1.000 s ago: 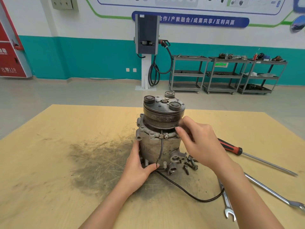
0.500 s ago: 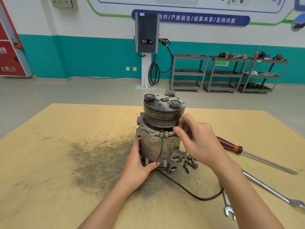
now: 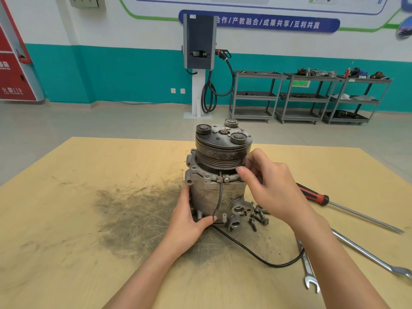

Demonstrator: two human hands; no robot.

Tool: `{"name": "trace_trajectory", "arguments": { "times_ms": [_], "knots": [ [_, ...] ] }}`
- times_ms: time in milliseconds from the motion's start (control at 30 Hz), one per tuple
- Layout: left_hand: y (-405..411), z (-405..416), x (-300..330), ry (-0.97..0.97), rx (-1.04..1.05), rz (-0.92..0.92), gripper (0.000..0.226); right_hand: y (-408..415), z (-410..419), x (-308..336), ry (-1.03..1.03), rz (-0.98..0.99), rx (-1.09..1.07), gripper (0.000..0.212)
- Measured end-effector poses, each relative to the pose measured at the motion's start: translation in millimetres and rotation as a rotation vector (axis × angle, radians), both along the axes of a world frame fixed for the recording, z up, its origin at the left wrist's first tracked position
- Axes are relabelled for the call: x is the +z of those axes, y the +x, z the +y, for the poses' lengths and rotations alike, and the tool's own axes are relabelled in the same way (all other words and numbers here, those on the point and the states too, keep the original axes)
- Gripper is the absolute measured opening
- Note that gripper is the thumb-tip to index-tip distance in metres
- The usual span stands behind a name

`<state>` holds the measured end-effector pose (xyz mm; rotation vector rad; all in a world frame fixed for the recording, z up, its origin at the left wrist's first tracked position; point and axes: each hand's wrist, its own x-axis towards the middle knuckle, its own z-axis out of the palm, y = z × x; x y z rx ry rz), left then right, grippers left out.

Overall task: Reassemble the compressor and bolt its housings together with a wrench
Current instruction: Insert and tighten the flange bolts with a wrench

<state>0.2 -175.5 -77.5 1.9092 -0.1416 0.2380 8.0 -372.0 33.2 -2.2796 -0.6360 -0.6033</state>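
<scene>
The grey compressor [image 3: 211, 197] stands upright on the wooden table [image 3: 78, 253], its black grooved pulley [image 3: 223, 152] on top. My left hand [image 3: 189, 221] grips the lower left of the housing, thumb across the front by the black cable [image 3: 256, 253]. My right hand [image 3: 272, 188] is at the upper flange on the right, thumb and fingers pinched on a small bolt just under the pulley; the bolt is mostly hidden. Several loose bolts [image 3: 258, 216] lie at the compressor's right foot. An open-end wrench [image 3: 308, 270] lies at the near right.
A red-handled screwdriver [image 3: 312, 195] and a long combination wrench [image 3: 367, 255] lie on the table's right side. A dark grease stain [image 3: 133, 210] spreads left of the compressor. Metal carts [image 3: 301, 97] and a charging post [image 3: 199, 63] stand far behind.
My right hand has lifted slightly and pinched its fingers closer against the flange under the pulley. The left hand and the compressor stay where they were.
</scene>
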Motion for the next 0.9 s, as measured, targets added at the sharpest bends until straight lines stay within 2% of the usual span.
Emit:
{"name": "trace_trajectory", "arguments": {
  "times_ms": [100, 433, 633, 900],
  "knots": [
    [0, 0, 0, 0.008, 0.005, -0.013, 0.090, 1, -1, 0, -0.064, -0.047, 0.004, 0.011],
    [-2, -1, 3, 0.014, 0.006, 0.003, 0.093, 2, 2, -1, -0.084, -0.086, -0.034, 0.021],
    [-3, -2, 6, 0.027, 0.009, 0.004, 0.095, -4, 7, 2, -0.166, -0.131, -0.079, 0.036],
    [-2, -3, 6, 0.034, 0.018, 0.005, 0.095, -10, 8, 3, -0.254, -0.168, -0.165, 0.033]
  ]
}}
